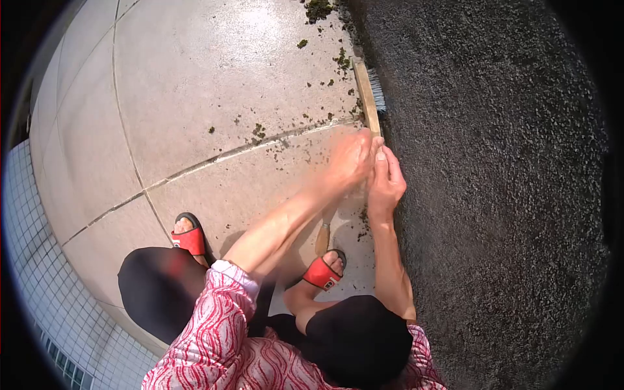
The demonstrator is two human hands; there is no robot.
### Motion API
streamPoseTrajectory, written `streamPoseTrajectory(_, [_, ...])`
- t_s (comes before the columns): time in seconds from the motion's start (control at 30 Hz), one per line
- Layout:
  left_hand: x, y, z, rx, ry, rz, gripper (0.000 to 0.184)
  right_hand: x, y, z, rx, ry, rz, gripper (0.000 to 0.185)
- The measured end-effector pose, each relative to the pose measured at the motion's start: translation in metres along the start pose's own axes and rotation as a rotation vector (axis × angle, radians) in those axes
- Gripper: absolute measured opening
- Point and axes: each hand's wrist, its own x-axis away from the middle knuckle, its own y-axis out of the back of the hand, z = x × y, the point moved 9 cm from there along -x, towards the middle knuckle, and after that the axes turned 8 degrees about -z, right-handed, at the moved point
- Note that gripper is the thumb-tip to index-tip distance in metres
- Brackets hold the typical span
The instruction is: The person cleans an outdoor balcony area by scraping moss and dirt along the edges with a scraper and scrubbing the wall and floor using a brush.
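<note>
A wooden scrub brush (365,94) with pale blue bristles stands on its edge along the seam between the concrete slab and the dark asphalt. My left hand (354,156), slightly blurred, is closed at the near end of its wooden back. Just beside it, my right hand (387,185) is closed on the same end, thumb and fingers pressed together. The bristles face right, towards the asphalt. Below my hands, a wooden-handled tool (322,239) lies by my right foot; its head is partly hidden.
Clumps of moss (318,10) and dark crumbs are scattered over the concrete slabs (214,78) along the seam. Rough dark asphalt (494,162) spreads on the right. My feet in red sandals (322,274) stand on the slab. A white tiled wall (65,279) is at the lower left.
</note>
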Motion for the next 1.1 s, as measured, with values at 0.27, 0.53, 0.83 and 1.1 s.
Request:
streamPoseTrajectory(0.27, [0.062,-0.025,0.009,-0.104,-0.145,-0.018,0.026,0.047,0.04,-0.036,0.078,0.236,-0.134,0.036])
streamPoseTrajectory(0.53, [0.021,-0.006,0.007,0.043,-0.022,-0.096,0.034,0.014,0.016,-0.005,0.055,0.14,-0.007,0.033])
streamPoseTrajectory(0.83, [0.01,0.019,-0.008,0.043,0.015,-0.084,0.032,0.016,-0.012,0.025,0.126,0.357,-0.093,0.029])
streamPoseTrajectory(1.1, [0.036,0.007,-0.01,0.054,-0.081,-0.138,0.029,0.033,0.016,0.018,0.215,0.365,-0.071,0.03])
